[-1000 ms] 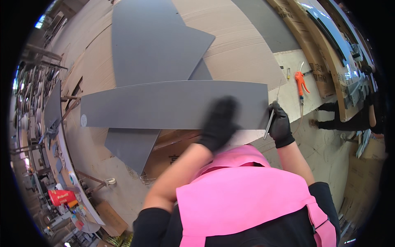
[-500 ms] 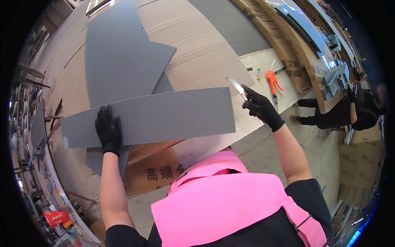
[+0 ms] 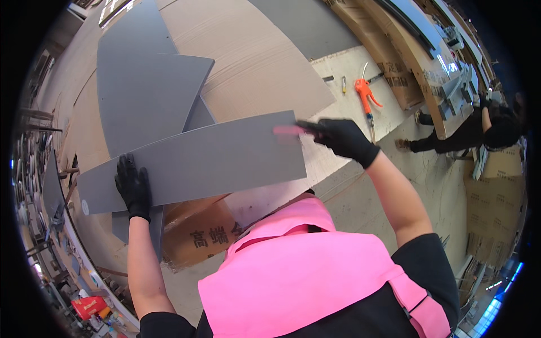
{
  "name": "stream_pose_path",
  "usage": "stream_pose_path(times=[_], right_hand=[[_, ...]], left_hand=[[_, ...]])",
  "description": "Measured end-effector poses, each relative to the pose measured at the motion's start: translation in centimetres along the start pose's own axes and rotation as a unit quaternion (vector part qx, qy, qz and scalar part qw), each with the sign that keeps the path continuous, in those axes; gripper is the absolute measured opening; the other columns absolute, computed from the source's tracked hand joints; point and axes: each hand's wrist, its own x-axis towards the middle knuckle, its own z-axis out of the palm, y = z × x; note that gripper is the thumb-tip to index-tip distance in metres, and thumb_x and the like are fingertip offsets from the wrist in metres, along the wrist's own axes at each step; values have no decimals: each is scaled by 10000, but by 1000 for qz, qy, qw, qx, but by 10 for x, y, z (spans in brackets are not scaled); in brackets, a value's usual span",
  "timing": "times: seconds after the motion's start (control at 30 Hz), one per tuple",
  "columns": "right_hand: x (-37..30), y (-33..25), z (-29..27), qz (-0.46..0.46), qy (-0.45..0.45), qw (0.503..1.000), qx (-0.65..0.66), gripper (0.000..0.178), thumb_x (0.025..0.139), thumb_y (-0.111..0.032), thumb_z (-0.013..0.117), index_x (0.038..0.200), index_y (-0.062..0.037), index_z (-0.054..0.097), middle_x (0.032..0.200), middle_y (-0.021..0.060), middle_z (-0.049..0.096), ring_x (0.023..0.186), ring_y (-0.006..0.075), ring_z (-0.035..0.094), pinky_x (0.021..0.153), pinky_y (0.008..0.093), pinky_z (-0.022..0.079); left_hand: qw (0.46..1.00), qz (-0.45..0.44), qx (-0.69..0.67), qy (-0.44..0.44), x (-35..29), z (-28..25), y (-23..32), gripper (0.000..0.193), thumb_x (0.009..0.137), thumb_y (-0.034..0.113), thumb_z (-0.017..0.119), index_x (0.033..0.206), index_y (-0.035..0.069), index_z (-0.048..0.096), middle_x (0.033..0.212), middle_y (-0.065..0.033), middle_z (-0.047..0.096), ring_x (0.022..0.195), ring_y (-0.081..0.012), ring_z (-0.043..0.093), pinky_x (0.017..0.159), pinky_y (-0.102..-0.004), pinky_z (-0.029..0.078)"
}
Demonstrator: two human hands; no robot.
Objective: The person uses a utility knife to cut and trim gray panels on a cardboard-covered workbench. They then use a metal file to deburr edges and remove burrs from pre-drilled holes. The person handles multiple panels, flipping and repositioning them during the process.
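Observation:
A long grey panel lies slanting across the work surface in front of me, its left end narrower. My left hand, in a black glove, rests flat on it near the left end, with the fingers stretched out. At the other end, my gloved right hand grips a knife with a shiny flat blade. Motion smears the blade, which shows pink over the panel's right end; whether it touches the panel I cannot tell. More grey panels lie beyond and partly underneath the long one.
Brown cardboard covers much of the surface. To the right lie an orange air blow gun and a small yellow item. Farther right, a person in dark clothes stands at another bench. A red package sits at the lower left.
My right hand has brought the knife leftward, from beside the panel to over its right end. My left hand stays on the panel. The whole view has shifted slightly.

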Motion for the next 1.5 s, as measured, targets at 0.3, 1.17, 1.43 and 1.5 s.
stream_pose_path(times=[0.3, 1.17, 1.43, 1.5], right_hand=[[-77, -40, 21, 23, -60, 993, 99, 630, 843, -109, 659, 1407, -314, 469, 869, 77, 645, 742, 269, 636, 659, 356, 517], [47, -88, 79, 16, 47, 995, 88, 633, 847, -143, 641, 1437, -239, 433, 1019, 191, 655, 881, 354, 646, 777, 410, 511], [59, -148, 87, 24, 87, 994, 67, 654, 835, -109, 607, 1443, -269, 424, 851, 157, 643, 794, 328, 652, 697, 434, 518], [64, -156, 96, -13, 83, 993, 85, 657, 837, -110, 607, 1445, -276, 419, 860, 163, 643, 807, 341, 649, 705, 444, 513]], left_hand=[[999, 10, -13, 34, -1, 6, -3, 585, 968, 407, 434, 1501, 193, 317, 1559, -67, 291, 1435, -251, 261, 1147, -491, 169], [998, -40, -45, 18, 1, -30, 48, 594, 947, 444, 458, 1453, 139, 391, 1530, -138, 313, 1425, -301, 261, 1156, -492, 163], [996, -6, -85, 13, -1, -27, 36, 600, 927, 417, 519, 1436, 117, 419, 1529, -134, 323, 1422, -295, 269, 1162, -465, 171], [995, 4, -97, 21, -7, -16, 16, 587, 927, 389, 533, 1428, 102, 427, 1520, -131, 343, 1417, -287, 284, 1162, -449, 178]])
